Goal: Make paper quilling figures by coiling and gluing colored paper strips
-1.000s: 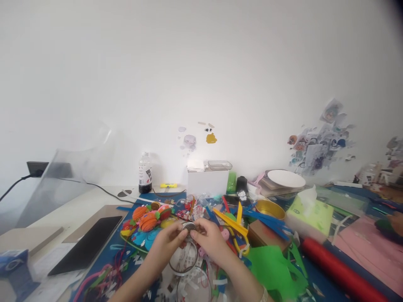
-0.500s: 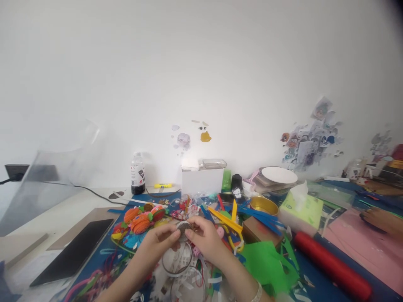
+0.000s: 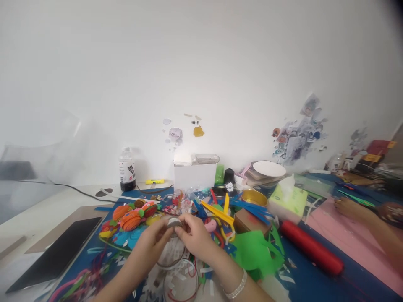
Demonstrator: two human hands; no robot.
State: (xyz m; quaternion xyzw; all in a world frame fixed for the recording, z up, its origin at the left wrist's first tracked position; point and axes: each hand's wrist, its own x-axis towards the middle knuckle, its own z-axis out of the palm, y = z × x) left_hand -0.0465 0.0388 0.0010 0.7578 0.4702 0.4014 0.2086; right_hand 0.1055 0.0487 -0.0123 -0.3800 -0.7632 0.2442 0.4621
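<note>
Between my two hands is a small round grey disc with a ridged, pale edge [image 3: 173, 222]; its exact kind I cannot make out. My left hand [image 3: 155, 238] pinches it from the left, thumb in front. On the other side, the thumb and fingers of my right hand [image 3: 194, 235] press against it, a sparkling bracelet on that wrist. Below the hands lie clear round rings or lids [image 3: 180, 282] among white scraps and red cord. Orange coiled craft pieces [image 3: 130, 219] with blue and green parts sit left of my hands.
A dark flat tablet-like panel [image 3: 56, 256] lies left, near a bottle [image 3: 127, 170]. To the right are green felt [image 3: 256, 251], yellow strips [image 3: 217, 212], a gold tin [image 3: 254, 197], a tissue box [image 3: 288, 203] and a red roll [image 3: 311, 247]. Another person's hand [image 3: 348, 209] rests on pink sheet.
The view has turned slightly right, so things sit further left. My hands still hold the disc, its pale ridged edge turned more toward view. The other person's arm shows more.
</note>
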